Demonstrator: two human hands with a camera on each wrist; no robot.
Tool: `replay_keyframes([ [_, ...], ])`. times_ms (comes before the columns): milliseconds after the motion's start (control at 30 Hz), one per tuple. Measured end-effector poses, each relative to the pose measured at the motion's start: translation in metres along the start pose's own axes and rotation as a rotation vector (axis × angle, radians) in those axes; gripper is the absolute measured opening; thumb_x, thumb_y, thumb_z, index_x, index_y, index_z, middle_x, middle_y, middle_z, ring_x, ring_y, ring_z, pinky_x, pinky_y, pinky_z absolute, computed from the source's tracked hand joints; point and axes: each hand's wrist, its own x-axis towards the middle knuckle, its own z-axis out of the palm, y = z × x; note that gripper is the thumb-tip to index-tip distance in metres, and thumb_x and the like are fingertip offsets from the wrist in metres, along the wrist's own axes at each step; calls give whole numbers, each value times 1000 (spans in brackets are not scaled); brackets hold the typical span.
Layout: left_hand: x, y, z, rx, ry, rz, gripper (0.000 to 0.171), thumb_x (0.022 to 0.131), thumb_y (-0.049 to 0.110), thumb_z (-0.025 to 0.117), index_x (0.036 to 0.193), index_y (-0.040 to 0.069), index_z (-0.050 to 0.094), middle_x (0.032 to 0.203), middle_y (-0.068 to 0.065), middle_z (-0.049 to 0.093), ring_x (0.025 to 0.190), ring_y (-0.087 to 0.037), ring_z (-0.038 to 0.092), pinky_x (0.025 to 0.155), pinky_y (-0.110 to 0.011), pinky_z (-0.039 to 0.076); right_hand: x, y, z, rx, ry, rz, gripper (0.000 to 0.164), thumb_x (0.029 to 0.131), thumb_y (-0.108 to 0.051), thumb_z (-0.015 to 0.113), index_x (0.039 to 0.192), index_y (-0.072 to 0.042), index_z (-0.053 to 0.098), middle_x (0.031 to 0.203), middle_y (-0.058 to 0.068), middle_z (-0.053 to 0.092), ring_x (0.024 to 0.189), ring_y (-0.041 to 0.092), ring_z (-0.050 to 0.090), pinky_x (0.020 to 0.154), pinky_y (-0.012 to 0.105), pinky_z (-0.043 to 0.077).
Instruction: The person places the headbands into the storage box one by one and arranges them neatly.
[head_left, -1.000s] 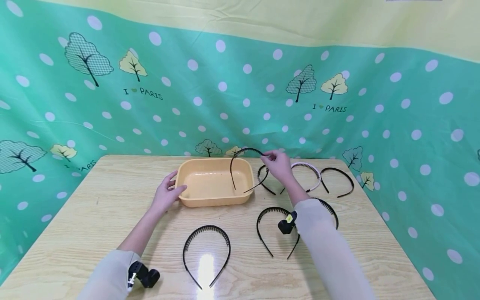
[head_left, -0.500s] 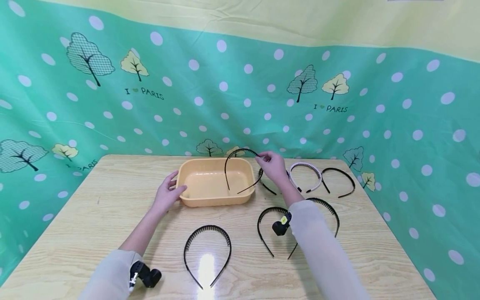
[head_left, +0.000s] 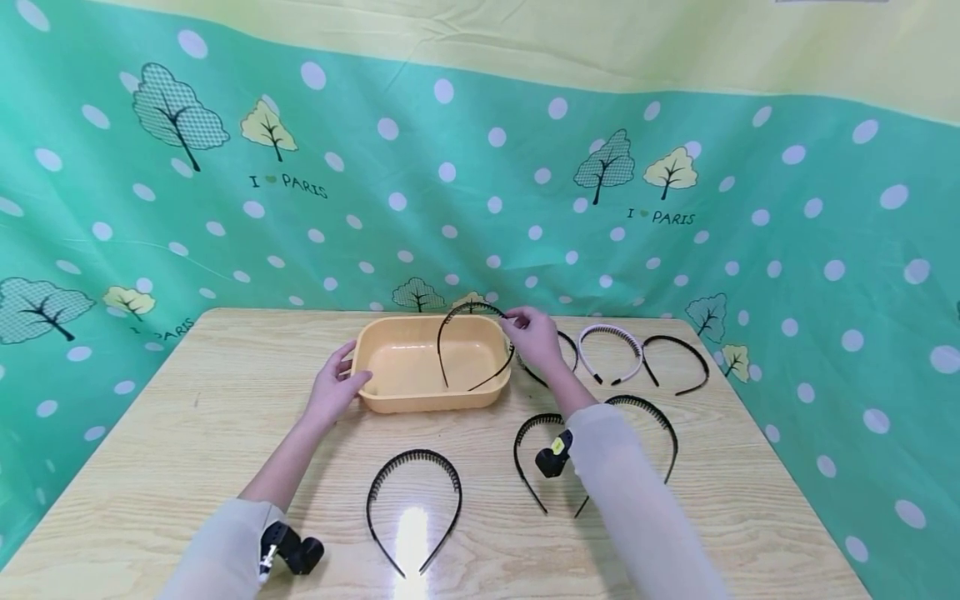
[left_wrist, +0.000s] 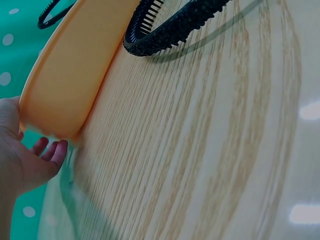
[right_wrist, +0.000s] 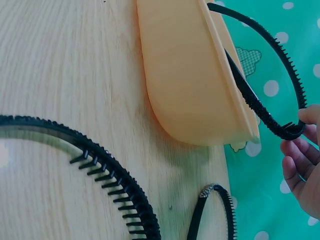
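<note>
The right hand (head_left: 535, 337) pinches a black band (right_wrist: 255, 103) by its toothed arch over the tub's (head_left: 431, 404) right side, the two tips reaching down behind the rim, though whether they touch the bottom I cannot tell. The left hand (head_left: 332, 388) grips the tub's left end, thumb over the rim; a firm hold there should stop it sliding on the counter (head_left: 232, 400). Lowering the band gently, legs clear of the rim, and loosening the pinch only once both tips rest looks wisest.

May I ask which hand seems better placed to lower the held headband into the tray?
Likely the right hand: it pinches the headband, which hangs partly over the tray; the left hand grips its left end.
</note>
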Motion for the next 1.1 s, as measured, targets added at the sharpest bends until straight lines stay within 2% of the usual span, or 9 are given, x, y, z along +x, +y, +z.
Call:
replay_keyframes([
  [300, -2, 0, 1, -10, 18, 8, 66, 90, 8, 54, 149, 14, 24, 134, -25, 43, 106, -24, 49, 69, -15, 49, -3, -5, 9, 19, -17, 12, 26, 87, -26, 64, 108, -10, 66, 85, 5, 58, 76, 16, 52, 58, 22, 45],
  [700, 0, 0, 2, -12, 30, 8, 65, 90, 7, 53, 148, 15, 25, 135, -25, 43, 114, -31, 47, 69, -15, 48, -3, -5, 21, 43, -54, -34, 26, 86, -25, 66, 107, -9, 67, 82, 5, 59, 73, 15, 52, 55, 21, 45],
  [1100, 1, -3, 3, 0, 41, 12, 65, 90, 8, 52, 148, 15, 26, 134, -25, 44, 110, -29, 49, 69, -16, 49, -5, -4, 32, 24, -72, -67, 24, 85, -22, 67, 105, -8, 68, 80, 5, 61, 70, 15, 53, 54, 21, 44],
])
